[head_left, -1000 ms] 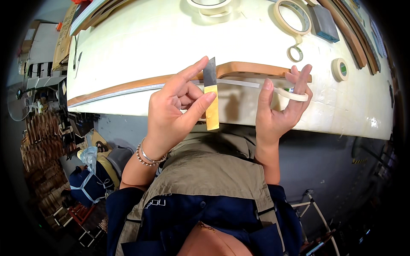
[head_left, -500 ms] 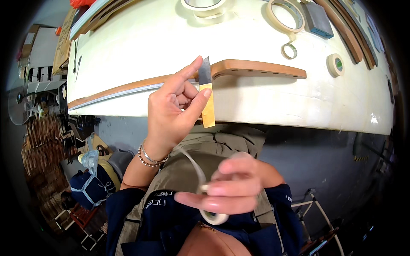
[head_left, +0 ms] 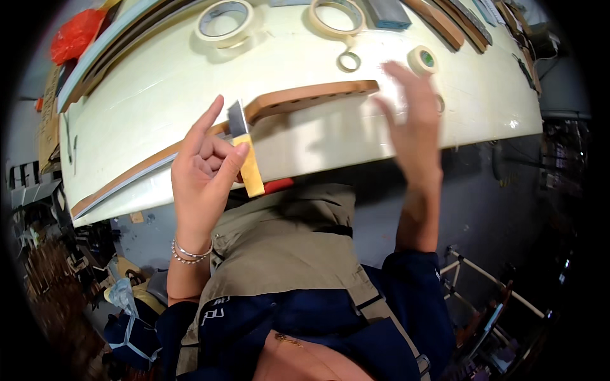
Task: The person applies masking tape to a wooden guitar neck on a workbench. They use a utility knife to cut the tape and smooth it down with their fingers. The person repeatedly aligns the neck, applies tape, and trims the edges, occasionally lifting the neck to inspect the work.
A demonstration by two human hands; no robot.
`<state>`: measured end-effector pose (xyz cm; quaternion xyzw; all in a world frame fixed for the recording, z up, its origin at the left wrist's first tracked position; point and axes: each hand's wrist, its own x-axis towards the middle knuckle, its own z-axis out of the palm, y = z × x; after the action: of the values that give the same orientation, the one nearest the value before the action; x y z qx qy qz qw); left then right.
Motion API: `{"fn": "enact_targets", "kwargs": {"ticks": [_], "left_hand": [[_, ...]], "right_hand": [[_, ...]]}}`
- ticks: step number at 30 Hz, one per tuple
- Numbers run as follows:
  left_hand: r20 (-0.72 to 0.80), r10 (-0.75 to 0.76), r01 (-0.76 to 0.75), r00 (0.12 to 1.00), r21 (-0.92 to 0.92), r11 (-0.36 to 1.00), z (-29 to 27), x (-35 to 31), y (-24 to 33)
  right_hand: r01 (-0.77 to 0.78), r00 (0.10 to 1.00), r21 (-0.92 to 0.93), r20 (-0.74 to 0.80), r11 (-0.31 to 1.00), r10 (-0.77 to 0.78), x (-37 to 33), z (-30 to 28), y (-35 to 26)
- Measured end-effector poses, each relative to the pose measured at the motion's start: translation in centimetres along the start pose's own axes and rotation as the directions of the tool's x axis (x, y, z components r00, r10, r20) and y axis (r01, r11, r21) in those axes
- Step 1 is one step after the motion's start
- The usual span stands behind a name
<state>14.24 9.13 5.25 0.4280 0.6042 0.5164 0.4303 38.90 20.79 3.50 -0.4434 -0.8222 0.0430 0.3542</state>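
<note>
My left hand (head_left: 206, 162) grips a short flat knife (head_left: 251, 166), thumb pressed on its yellow-wrapped handle. The grey angled blade points up and away from me, and my index finger is stretched out beside it. Behind the blade lies a brown wooden guitar neck (head_left: 305, 97), its headstock edge showing a row of dark holes. Over the right part of the table my right hand (head_left: 412, 114) is raised, smeared by motion, fingers apart. A green-cored tape roll (head_left: 422, 60) is just beyond its fingers. Another small tape roll (head_left: 440, 104) shows partly behind this hand.
On the white table (head_left: 159, 108), two large masking tape rolls (head_left: 223, 24) (head_left: 337, 18), a small tape ring (head_left: 349, 61) and a grey block (head_left: 387, 14) stand at the back. Wooden strips (head_left: 438, 22) lie back right, more pieces (head_left: 121, 51) back left, beside a red bag (head_left: 76, 36).
My right hand has moved from near my chest, where it held a small tape roll, out over the table to the right. The knife stays in my left hand. The view has shifted right.
</note>
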Motion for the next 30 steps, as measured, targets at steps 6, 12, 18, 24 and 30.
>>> {"fn": "enact_targets", "kwargs": {"ticks": [6, 12, 18, 24, 30], "left_hand": [[-0.122, 0.088, -0.056, 0.989, 0.241, 0.969, -11.5, 5.2, 2.3], [0.257, 0.458, -0.439, 0.851, 0.828, 0.35, -10.6, 5.3, 0.6], [0.575, 0.367, -0.681, 0.731, 0.649, 0.34, -4.7, 5.6, -1.5], [0.645, 0.359, -0.734, 0.675, 0.635, 0.241, -5.2, 6.7, -1.9], [0.57, 0.265, -0.615, 0.778, 0.777, 0.135, -15.8, 4.3, -1.5]], "right_hand": [[0.071, 0.992, 0.075, 0.103, 0.995, -0.079, 0.6, 6.2, -5.0], [0.115, 0.992, 0.021, 0.058, 0.993, -0.116, -0.7, 7.3, -5.3], [0.063, 0.997, 0.044, 0.043, 0.997, -0.065, -1.7, 8.3, -5.7], [0.055, 0.994, 0.024, 0.091, 0.998, -0.056, -1.1, 7.8, -6.6], [0.093, 0.989, 0.006, 0.114, 0.996, -0.093, -0.9, 7.4, -7.1]]}}
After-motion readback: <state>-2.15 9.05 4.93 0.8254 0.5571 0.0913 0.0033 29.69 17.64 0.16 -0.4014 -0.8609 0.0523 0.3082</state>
